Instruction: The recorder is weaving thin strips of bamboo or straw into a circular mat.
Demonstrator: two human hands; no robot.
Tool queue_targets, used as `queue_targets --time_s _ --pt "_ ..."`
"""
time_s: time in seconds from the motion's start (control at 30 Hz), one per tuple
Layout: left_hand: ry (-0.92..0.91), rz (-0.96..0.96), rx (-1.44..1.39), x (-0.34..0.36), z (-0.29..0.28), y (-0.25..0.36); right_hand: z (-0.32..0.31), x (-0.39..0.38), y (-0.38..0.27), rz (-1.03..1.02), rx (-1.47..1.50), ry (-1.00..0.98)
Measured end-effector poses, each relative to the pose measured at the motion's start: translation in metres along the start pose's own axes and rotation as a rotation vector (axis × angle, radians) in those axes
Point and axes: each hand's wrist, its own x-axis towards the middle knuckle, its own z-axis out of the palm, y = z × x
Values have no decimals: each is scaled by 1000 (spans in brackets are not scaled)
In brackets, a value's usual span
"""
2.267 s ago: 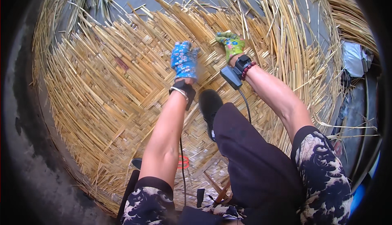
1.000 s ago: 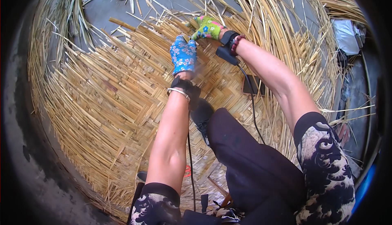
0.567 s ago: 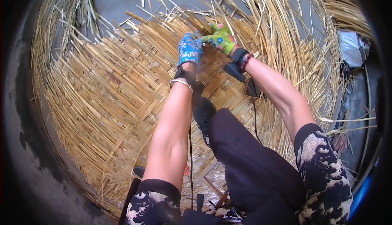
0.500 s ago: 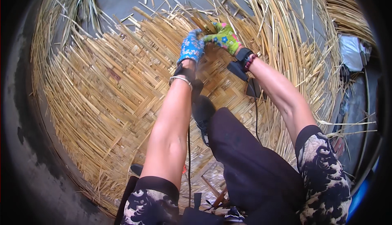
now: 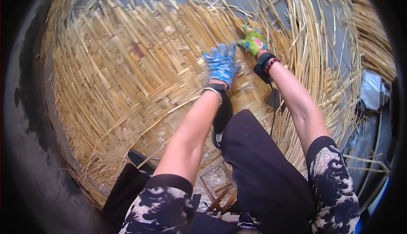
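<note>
A large mat [image 5: 165, 102] of flat, straw-coloured strips lies beneath me, woven in the middle with loose strip ends round its far and left sides. My left hand [image 5: 221, 66], in a blue flowered glove, is spread on the weave, fingers apart and pointing away from me. Just right of it and a little farther off, my right hand [image 5: 254, 42] wears a green flowered glove. Its fingers are curled in at the loose strip ends [image 5: 237, 21] near the mat's far edge; what lies inside them is hidden.
Long loose strips [image 5: 307, 34] fan out at the right. Beyond them lie a strip bundle [image 5: 371, 34] and a white plastic bag [image 5: 371, 90]. My shoe [image 5: 142, 162] rests on the mat at lower left. A dark cable [image 5: 273, 111] hangs below my right wrist.
My left hand has come away from beside the right one, nearer to me, and its fingers have spread. The view has shifted, so the mat appears farther right and higher.
</note>
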Motion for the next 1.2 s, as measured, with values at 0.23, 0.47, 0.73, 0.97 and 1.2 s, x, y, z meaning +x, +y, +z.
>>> queue_targets --time_s 0.23,0.47,0.73,0.97,1.2 --pt "-34 233 -320 -73 -16 -16 16 -35 -26 33 -178 437" --pt "-23 -34 -228 -214 -14 -102 45 -128 -73 -628 -186 539" --pt "418 -458 -261 -282 15 -203 121 -183 -85 -815 -90 117" --pt "11 -579 -112 -354 -1 -228 124 -173 -97 -897 -103 125" --pt "66 -544 -428 -377 21 -213 139 -180 -106 -1053 -46 -150"
